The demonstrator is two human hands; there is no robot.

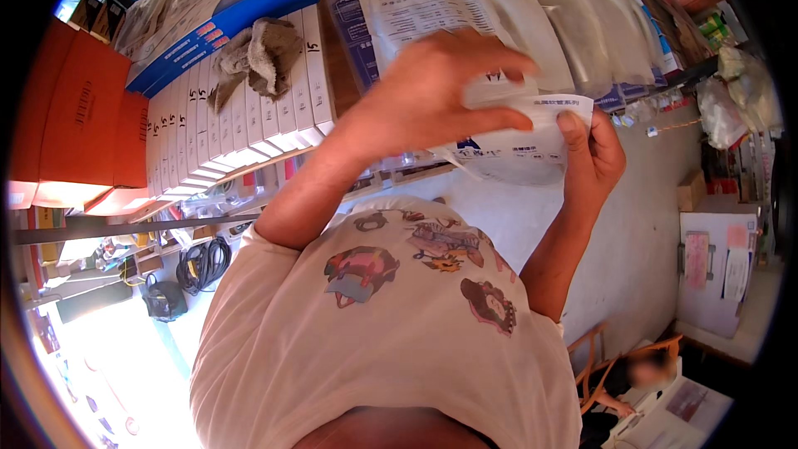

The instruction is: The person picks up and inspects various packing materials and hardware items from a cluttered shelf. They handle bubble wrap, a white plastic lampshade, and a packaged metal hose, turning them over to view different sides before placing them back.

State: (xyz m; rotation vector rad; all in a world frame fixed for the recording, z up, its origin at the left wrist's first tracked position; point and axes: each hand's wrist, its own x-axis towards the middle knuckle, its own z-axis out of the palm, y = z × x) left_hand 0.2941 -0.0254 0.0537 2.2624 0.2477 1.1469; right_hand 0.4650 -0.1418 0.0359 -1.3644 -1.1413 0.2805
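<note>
My right hand (589, 153) pinches the upper right corner of a white, partly clear plastic packet (542, 156) between thumb and fingers. The packet bears printed writing and hangs over the shelf's front edge. Blurred by motion, my left hand (436, 87) is over the packet's left side with thumb and fingers spread apart. Its thumb overlaps the packet in view; whether it touches cannot be told. Just beyond, several similar flat plastic packets (517, 19) lie side by side, and the left hand covers part of a printed one (424, 6).
A grey cloth (271, 53) lies on a row of narrow white boxes (249, 131), beside a blue and white box (255, 0). Orange boxes (75, 106) stand far left. Wall-side goods hang at right. At lower right a person (623, 386) sits by a wooden chair (589, 355).
</note>
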